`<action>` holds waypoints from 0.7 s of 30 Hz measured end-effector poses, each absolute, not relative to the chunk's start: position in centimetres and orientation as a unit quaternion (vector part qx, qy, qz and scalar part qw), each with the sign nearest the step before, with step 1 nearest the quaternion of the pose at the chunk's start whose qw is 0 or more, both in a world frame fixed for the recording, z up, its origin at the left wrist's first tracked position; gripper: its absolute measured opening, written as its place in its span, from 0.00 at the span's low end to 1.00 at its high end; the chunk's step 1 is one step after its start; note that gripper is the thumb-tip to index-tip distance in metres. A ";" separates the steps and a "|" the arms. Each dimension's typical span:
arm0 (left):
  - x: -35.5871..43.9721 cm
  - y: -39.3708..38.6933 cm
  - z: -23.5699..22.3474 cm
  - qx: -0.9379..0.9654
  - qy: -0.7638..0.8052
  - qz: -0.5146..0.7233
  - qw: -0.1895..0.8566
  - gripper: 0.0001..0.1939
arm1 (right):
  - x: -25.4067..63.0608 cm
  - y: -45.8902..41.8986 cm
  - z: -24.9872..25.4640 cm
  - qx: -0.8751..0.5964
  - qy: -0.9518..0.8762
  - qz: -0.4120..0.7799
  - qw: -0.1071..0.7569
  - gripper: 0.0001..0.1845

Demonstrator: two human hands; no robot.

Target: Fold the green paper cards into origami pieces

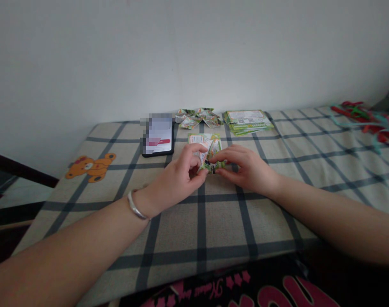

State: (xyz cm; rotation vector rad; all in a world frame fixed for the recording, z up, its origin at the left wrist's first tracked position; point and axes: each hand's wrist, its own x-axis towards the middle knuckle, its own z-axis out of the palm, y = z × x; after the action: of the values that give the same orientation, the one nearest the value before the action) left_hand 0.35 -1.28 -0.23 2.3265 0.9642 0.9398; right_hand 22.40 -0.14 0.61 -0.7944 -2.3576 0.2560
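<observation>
A green and white printed paper point(215, 143), partly folded at its near side, lies on the checked cloth in front of me. My left hand point(184, 168) pinches the paper's near left part between thumb and fingers. From the other side, my right hand point(242, 166) has its thumb and fingertips closed on the near right part. The fingers cover some of the folds. Just behind stand several folded paper pieces point(199, 119) with similar print. To their right is a stack of flat printed sheets point(248, 120).
A phone point(159, 134) with a lit, partly blurred screen lies left of the folded pieces. A teddy bear picture point(91, 167) is at the left of the checked tablecloth point(178, 226). Red and teal ribbon-like strips point(367, 117) lie far right. A white wall point(194, 51) rises behind.
</observation>
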 end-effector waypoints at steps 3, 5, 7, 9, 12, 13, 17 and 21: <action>0.3 -1.3 -0.4 0.846 0.331 0.342 0.241 0.22 | 22.3 -0.3 0.6 -0.303 -0.897 0.104 0.306 0.11; 0.3 -1.3 -0.5 0.852 0.323 0.334 0.241 0.21 | 22.2 -0.4 0.7 -0.304 -0.900 0.102 0.295 0.12; 0.2 -1.2 -0.6 0.856 0.318 0.329 0.240 0.19 | 22.1 -0.7 0.8 -0.305 -0.904 0.097 0.285 0.12; 0.2 -1.2 -0.7 0.857 0.316 0.325 0.246 0.19 | 22.0 -0.9 0.9 -0.307 -0.905 0.092 0.281 0.12; 0.3 -1.3 -0.5 0.857 0.309 0.318 0.264 0.21 | 21.9 -1.1 1.0 -0.316 -0.904 0.089 0.273 0.14; 0.3 -1.4 -0.4 0.857 0.305 0.315 0.271 0.22 | 21.9 -1.1 1.0 -0.318 -0.904 0.089 0.270 0.15; 0.4 -1.5 -0.2 0.856 0.299 0.308 0.288 0.23 | 22.0 -1.1 0.9 -0.323 -0.904 0.075 0.272 0.17; 0.4 -1.5 -0.2 0.860 0.294 0.307 0.282 0.23 | 22.0 -1.1 0.9 -0.338 -0.899 0.061 0.271 0.13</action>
State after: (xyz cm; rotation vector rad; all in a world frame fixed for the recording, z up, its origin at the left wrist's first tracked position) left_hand 0.41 -1.51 -0.16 2.3042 0.7872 0.8234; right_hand 22.01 -1.08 0.90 -0.9097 -2.4229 0.1630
